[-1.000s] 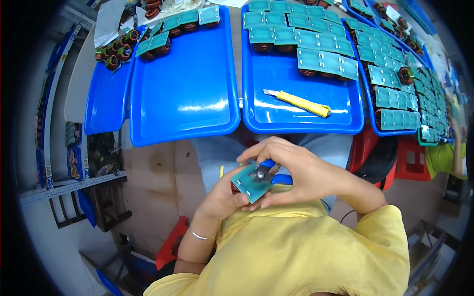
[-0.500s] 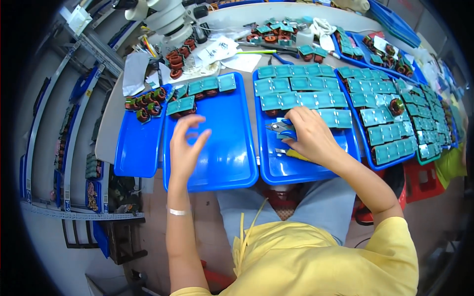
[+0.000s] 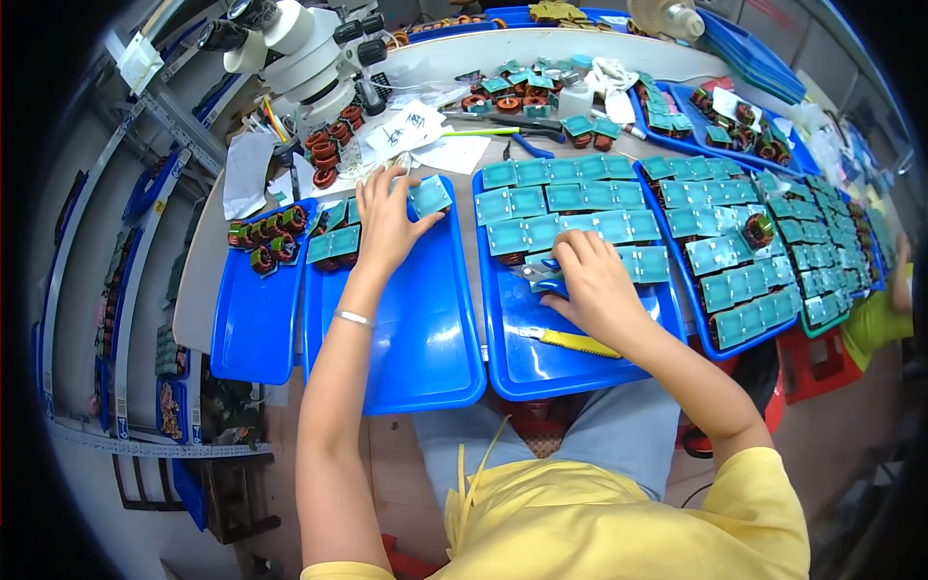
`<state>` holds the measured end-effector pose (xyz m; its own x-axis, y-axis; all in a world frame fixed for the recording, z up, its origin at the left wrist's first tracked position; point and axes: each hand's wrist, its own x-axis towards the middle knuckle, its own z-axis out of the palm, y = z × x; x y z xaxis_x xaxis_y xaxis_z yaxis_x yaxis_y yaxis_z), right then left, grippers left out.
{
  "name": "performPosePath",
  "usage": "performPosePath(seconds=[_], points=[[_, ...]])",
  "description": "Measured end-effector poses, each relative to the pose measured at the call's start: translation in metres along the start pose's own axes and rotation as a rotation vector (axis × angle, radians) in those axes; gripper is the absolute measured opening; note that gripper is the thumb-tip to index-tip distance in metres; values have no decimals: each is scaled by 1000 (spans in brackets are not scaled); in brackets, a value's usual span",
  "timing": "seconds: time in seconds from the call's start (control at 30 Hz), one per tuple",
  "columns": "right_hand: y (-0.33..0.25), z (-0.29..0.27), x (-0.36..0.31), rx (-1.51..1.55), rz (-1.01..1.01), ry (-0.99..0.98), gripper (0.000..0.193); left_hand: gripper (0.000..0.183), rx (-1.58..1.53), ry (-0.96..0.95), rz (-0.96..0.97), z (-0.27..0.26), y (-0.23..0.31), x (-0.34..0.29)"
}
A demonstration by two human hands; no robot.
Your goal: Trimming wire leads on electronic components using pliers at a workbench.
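My left hand (image 3: 389,227) reaches over the row of green circuit boards at the far end of the middle-left blue tray (image 3: 416,358). Its fingers are spread, and the thumb stands apart beside a green circuit board (image 3: 428,197). Part of the row is hidden beneath this hand. In my right hand (image 3: 597,285) is a pair of blue-handled side cutters (image 3: 551,287), jaws toward the left. That hand is over the neighbouring blue tray (image 3: 503,372), which bears rows of green boards (image 3: 570,197). A yellow utility knife (image 3: 578,343) lies in that tray's near part.
Copper-wound coils (image 3: 275,232) sit in a narrow blue tray (image 3: 253,338) at left. More trays of boards (image 3: 754,290) stand at right. A microscope (image 3: 300,58), papers (image 3: 406,130), loose coils (image 3: 333,145) and a white bottle (image 3: 577,100) are at the back. Shelving (image 3: 126,290) is far left.
My left hand has moved away from me to the far boards in the tray. My right hand stays over its tray with the side cutters. The view has shifted, showing more of the utility knife.
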<state>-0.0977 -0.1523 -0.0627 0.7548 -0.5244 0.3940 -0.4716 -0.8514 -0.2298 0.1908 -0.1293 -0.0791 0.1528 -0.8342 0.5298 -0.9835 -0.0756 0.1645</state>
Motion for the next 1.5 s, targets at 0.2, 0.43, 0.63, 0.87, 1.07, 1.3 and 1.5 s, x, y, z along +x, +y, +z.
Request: performPosePath(seconds=[0.2,0.43,0.63,0.87,1.07,1.3,1.5], points=[[-17,-39,-9,745,110,137,25,61,-1485,-129,-353,-73,80,-51],[-45,-57,-26,1311,125,-67,40,75,-1992,-331,-517,-111,151,-127],[-56,-64,-43,1367,109,-145,42,81,-1992,-250,-637,-113,181,-149],[-60,-70,-54,1317,77,-94,46,58,-2126,-326,-558,-111,178,-173],[-58,-61,-55,1428,86,-259,48,61,-2329,-415,-711,-111,186,-174],[-70,-68,-60,748,-57,1,52,86,-1886,-202,-558,-107,196,-177],[-57,-68,-61,753,-34,-110,52,75,-1935,-165,-878,-116,199,-178]])
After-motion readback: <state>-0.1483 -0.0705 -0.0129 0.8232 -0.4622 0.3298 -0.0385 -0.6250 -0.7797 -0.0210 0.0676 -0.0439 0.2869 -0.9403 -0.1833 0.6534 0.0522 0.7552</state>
